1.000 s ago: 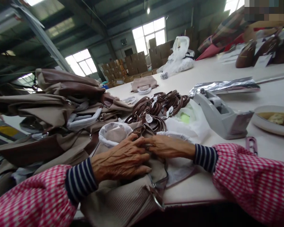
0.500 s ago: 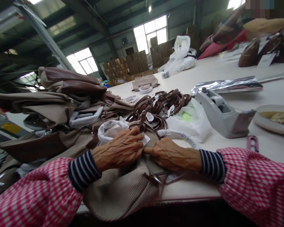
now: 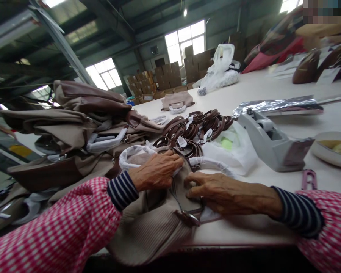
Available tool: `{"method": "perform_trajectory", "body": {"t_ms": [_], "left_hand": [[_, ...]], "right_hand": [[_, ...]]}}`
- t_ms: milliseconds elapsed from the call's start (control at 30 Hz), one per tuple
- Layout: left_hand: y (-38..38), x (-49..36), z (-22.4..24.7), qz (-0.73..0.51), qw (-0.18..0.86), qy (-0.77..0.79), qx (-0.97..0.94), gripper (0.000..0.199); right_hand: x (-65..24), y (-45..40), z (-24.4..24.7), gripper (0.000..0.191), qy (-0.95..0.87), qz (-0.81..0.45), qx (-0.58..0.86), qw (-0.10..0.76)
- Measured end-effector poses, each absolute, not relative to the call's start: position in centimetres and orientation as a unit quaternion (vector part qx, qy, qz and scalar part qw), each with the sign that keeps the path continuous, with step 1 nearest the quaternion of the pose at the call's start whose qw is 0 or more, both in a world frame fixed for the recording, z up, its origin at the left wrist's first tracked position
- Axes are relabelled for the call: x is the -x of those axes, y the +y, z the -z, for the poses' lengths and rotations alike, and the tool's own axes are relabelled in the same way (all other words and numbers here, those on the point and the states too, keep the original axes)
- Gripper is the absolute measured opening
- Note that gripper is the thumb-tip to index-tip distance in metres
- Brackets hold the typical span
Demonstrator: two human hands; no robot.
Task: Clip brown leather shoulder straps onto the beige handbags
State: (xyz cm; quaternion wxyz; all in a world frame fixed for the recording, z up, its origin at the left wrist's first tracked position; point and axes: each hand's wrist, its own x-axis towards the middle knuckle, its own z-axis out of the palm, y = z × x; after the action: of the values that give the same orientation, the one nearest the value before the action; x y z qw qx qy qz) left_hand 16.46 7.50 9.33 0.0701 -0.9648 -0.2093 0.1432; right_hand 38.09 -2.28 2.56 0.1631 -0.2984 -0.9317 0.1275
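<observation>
A taupe ribbed bag [image 3: 150, 231] lies at the table's front edge, its zipper running up the middle and its white-wrapped handles to either side. My left hand [image 3: 159, 168] is closed at the bag's upper zipped part, gripping something hidden beneath its fingers. On the right of the zipper, my right hand [image 3: 216, 189] rests over the bag's top with its fingers bent and apart, and nothing shows in it. Just beyond the hands lie coiled brown straps [image 3: 191, 131] with white-wrapped buckles.
Several stacked bags [image 3: 74, 132] fill the left side. A grey tape dispenser [image 3: 272, 144], a purple tool [image 3: 309, 179] and a round dish [image 3: 326, 155] stand at the right. Behind are silver foil [image 3: 278, 105] and white plastic bags [image 3: 220, 70].
My right hand has drawn away from my left and its fingers have spread. My left hand has moved slightly right and up. The white tag seen between them is now mostly covered.
</observation>
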Motion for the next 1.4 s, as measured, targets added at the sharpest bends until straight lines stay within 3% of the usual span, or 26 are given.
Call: {"method": "perform_trajectory", "body": {"t_ms": [333,667,800,967,1100,1233,1333,1400], "left_hand": [[7.7,-15.6,-9.9,-0.162,0.064,-0.181,0.968,0.015],[9.0,-14.2,-9.8,-0.109,0.032,-0.155,0.981,0.007],[9.4,-14.3,-11.4,-0.093,0.004,-0.16,0.983,0.002],[7.3,-14.7,-10.5,-0.092,0.037,-0.046,0.994,0.03],[6.0,-13.8,-10.2,-0.063,0.013,-0.023,0.998,0.034],[5.6,-12.8,-9.1,-0.032,-0.021,-0.093,0.995,0.038],[5.3,-12.7,-7.0,0.033,0.011,-0.149,0.988,0.05],[5.2,-12.7,-5.7,0.068,0.039,-0.163,0.984,0.056]], "right_hand": [[-37.4,-2.3,-4.5,0.018,-0.942,-0.163,0.275,0.102],[-35.8,-2.0,-2.0,0.015,-0.962,-0.04,0.232,0.141],[-38.2,-2.1,-3.3,0.017,-0.932,-0.017,0.282,0.228],[-42.0,-3.4,-2.5,0.02,-0.91,-0.078,0.338,0.226],[-42.8,-3.7,-1.2,0.021,-0.897,-0.16,0.356,0.207],[-42.6,-2.8,-3.6,0.019,-0.908,-0.181,0.35,0.144],[-41.3,-1.6,-6.1,0.02,-0.908,-0.183,0.368,0.08],[-39.4,-0.3,-6.6,0.017,-0.908,-0.143,0.385,0.085]]}}
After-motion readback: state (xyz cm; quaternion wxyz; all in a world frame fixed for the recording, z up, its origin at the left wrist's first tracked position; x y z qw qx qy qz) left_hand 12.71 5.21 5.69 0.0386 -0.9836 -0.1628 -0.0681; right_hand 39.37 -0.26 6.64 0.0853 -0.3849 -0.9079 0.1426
